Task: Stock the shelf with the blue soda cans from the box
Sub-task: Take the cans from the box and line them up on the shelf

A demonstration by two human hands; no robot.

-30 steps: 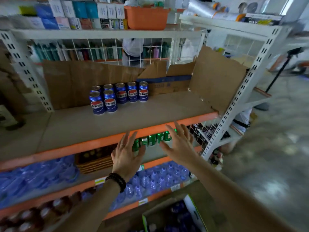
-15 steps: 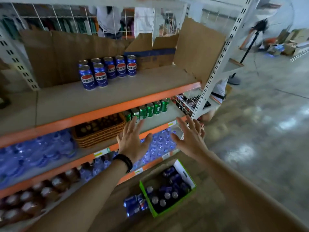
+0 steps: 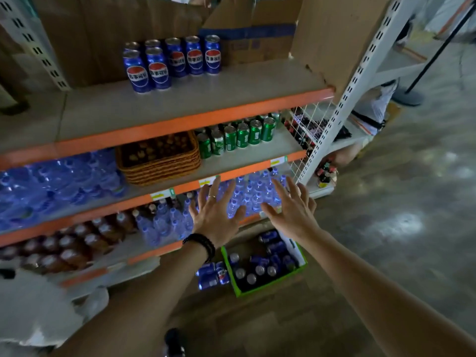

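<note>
Blue soda cans in box (image 3: 262, 269) lie below both empty hands.
The left hand (image 3: 215, 215) and right hand (image 3: 292, 211) hover with fingers spread wide, holding nothing, above the green-edged box (image 3: 296, 269) on the floor; seven cans (image 3: 172, 61) stand on the shelf (image 3: 193, 99) well above.

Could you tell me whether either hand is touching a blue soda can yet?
Apart. The head view shows the left hand and right hand open, spread well above the box of blue soda cans.
</note>
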